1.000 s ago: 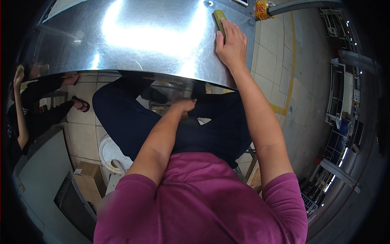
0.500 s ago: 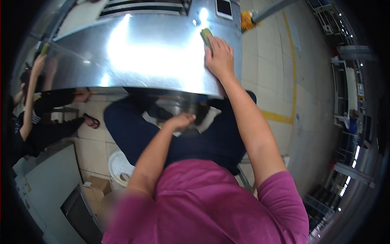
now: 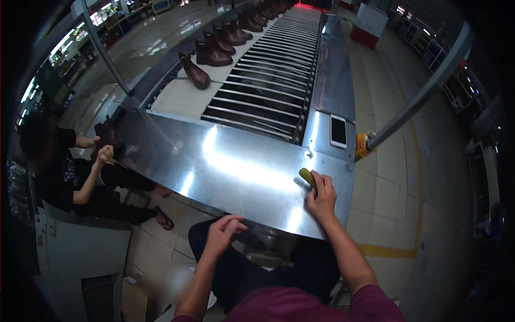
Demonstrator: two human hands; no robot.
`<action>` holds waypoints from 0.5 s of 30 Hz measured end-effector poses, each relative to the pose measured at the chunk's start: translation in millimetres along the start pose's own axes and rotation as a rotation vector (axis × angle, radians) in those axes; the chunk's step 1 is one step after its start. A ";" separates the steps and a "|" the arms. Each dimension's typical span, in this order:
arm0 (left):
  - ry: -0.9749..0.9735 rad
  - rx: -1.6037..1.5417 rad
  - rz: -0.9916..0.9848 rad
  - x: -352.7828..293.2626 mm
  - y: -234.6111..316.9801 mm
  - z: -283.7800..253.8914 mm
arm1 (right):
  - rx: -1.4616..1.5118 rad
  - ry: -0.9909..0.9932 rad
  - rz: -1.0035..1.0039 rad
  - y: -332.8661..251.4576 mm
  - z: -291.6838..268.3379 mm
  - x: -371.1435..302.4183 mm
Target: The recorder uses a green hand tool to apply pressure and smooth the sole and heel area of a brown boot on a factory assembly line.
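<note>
My right hand (image 3: 322, 198) rests on the metal tabletop near its right front corner. Its fingers grip an oblong olive-green block (image 3: 307, 177) with a rounded end, which touches the metal; its exact kind does not show. At the front edge of the table, over my lap, my left hand (image 3: 221, 235) has its fingers curled in toward the thumb, and nothing shows in it. The shiny metal tabletop (image 3: 177, 161) stretches ahead of both hands. Beyond it, dark brown ankle boots (image 3: 213, 55) line the left side of a slatted conveyor (image 3: 257, 96).
A white phone (image 3: 338, 131) lies at the table's right side. Beside it, a grey metal post (image 3: 418, 94) slants up, yellow wrapping (image 3: 363, 144) at its base. On the left a co-worker (image 3: 64, 166) sits holding a dark boot (image 3: 107, 132) and a small yellowish-green thing (image 3: 109, 154).
The view has tilted up, bringing the conveyor and boots into sight. My left hand has risen from between my knees to the table edge. My right hand keeps hold of the green block.
</note>
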State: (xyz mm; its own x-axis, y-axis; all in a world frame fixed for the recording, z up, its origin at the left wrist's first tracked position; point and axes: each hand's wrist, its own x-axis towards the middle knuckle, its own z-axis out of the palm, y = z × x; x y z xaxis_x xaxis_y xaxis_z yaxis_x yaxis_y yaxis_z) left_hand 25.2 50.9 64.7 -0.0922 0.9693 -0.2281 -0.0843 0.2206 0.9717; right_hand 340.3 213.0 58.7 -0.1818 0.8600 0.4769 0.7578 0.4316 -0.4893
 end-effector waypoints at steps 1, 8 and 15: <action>0.127 -0.031 0.025 9.8 6.6 -12.2 | 0.101 0.026 0.059 -12.3 7.8 7.0; 0.421 -0.010 0.180 96.9 64.7 -52.0 | 0.937 -0.346 0.503 -60.9 108.3 87.7; 0.366 -0.003 0.167 198.8 85.7 -66.7 | 1.137 -0.422 0.511 -97.7 175.2 161.8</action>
State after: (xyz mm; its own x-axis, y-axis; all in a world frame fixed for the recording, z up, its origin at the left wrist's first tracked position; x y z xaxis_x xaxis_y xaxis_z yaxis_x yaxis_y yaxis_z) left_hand -66.5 255.3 98.5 -0.4525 0.8887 -0.0742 -0.0413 0.0623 0.9972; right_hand 127.0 357.6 55.8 -0.3711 0.9226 -0.1059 -0.1101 -0.1569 -0.9815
